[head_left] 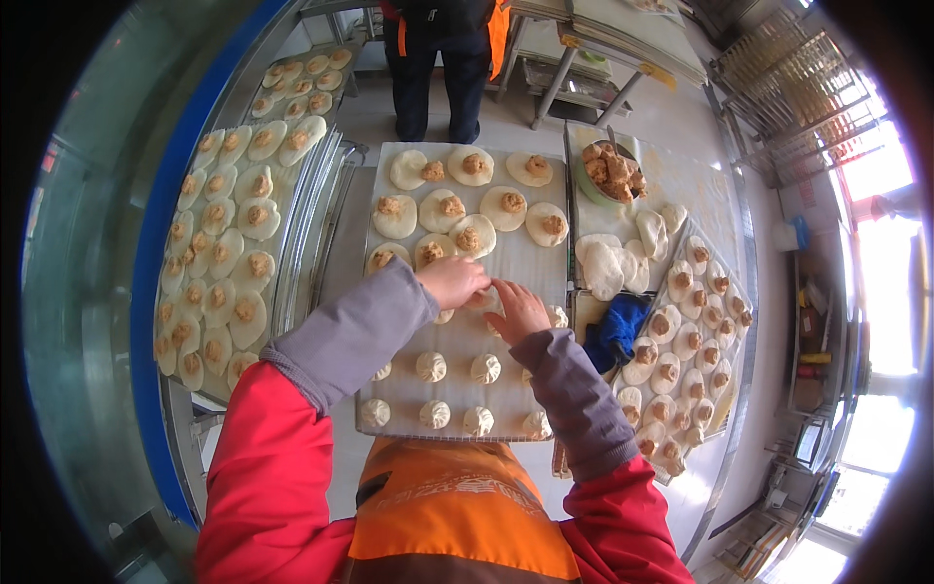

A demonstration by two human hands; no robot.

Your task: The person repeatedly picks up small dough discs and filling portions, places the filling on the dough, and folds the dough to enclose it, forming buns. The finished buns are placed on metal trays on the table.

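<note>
My left hand [455, 282] and my right hand [520, 311] meet over the middle of a lined tray [457, 336]. Their fingers are drawn together around a filled dough round [481, 301], which they mostly cover. Beyond them, flat dough rounds [394, 216] lie on the tray, each with a lump of brown filling [473, 164] on or beside it. On the near part, pleated buns [431, 367] sit in rows. Grey sleeve covers wrap both forearms, which partly hide the buns beneath.
Left of the tray stand stacked trays of topped dough rounds [219, 268]. At the right are a green bowl of filling [611, 173], plain dough rounds [601, 268], a blue cloth [619, 331] and another tray of topped rounds [686, 341]. A person [436, 68] stands at the far side.
</note>
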